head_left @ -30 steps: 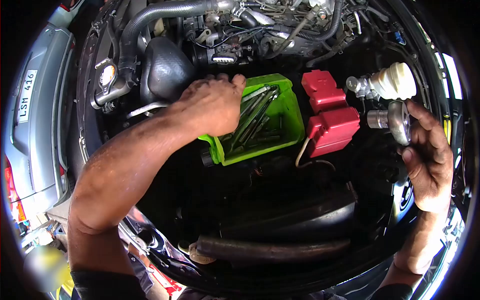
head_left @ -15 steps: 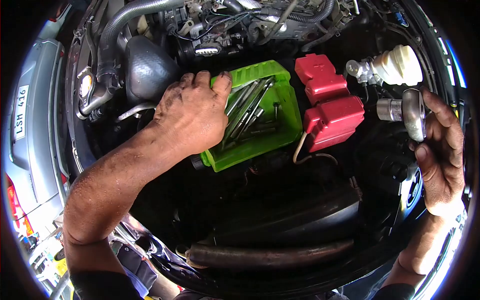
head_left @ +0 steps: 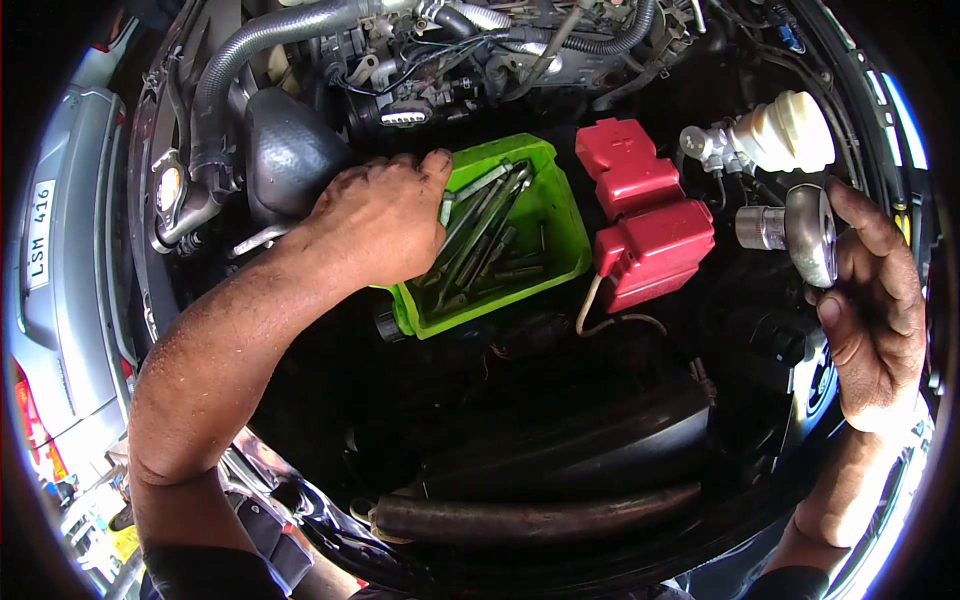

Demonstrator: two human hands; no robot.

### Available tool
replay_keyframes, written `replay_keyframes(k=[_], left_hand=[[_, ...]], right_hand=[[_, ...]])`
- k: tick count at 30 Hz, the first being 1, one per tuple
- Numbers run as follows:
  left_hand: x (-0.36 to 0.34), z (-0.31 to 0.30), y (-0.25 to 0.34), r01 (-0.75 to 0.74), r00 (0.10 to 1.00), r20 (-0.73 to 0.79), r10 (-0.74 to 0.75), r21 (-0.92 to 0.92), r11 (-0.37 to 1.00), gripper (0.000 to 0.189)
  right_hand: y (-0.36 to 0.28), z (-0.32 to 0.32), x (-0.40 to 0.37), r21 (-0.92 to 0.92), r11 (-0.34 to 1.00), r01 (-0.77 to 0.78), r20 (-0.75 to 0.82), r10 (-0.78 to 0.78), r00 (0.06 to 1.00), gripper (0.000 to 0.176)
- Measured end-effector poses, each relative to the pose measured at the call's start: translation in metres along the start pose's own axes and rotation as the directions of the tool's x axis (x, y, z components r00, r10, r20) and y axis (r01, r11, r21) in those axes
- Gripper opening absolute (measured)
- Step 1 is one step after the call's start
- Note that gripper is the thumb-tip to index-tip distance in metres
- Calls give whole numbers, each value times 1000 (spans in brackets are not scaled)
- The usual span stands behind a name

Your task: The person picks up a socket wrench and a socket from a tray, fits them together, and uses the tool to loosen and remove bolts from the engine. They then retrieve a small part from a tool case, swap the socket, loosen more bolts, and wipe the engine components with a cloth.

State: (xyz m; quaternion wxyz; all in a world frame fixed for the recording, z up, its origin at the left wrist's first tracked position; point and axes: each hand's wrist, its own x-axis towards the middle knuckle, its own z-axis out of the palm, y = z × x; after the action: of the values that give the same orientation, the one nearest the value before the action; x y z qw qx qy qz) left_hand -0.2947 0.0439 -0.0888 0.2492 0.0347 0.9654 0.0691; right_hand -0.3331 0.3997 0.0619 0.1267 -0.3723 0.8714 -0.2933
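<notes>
A green plastic container (head_left: 577, 222) lies in the engine bay, with several metal tools (head_left: 482, 235) inside it. My left hand (head_left: 385, 220) is closed at the container's left side; its fingertips are curled over and what they grip is partly hidden, though a piece of metal shows beside them. On the right, my right hand (head_left: 880, 300) holds a ratchet head (head_left: 811, 235) between thumb and fingers. A silver socket (head_left: 760, 228) on the ratchet points left, toward the red cover.
Red plastic covers (head_left: 660, 245) stand right of the container. Behind my right hand is a whitish reservoir (head_left: 790, 132). Hoses (head_left: 285, 30) and engine parts run along the top. A brown tube (head_left: 530, 515) lies near the front. A silver car (head_left: 70, 260) stands at left.
The tools in the container have shifted, and a metal piece now shows near my left fingers. The view has moved slightly. My right hand keeps its hold on the ratchet.
</notes>
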Motion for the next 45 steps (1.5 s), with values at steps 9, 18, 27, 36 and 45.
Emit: replay_keyframes(k=[9,18,27,36,45], left_hand=[[-2,-2,14,-126,961,-229,158,148,981,77],[18,34,37,-15,948,-286,139,396,918,107],[-26,-34,38,-83,950,-297,99,67,994,87],[-81,-63,98,-588,809,-503,304,-676,445,44],[-76,-63,110,-619,783,-574,240,-687,381,22]], right_hand=[[-8,-3,0,71,996,-56,-84,62,995,61],[-51,-11,20,264,902,-342,24,348,937,62],[-48,-8,9,-10,999,-51,115,52,992,53],[-56,2,-1,-45,991,127,-7,-128,992,49],[-56,1,-4,-53,982,180,-44,-182,982,50]])
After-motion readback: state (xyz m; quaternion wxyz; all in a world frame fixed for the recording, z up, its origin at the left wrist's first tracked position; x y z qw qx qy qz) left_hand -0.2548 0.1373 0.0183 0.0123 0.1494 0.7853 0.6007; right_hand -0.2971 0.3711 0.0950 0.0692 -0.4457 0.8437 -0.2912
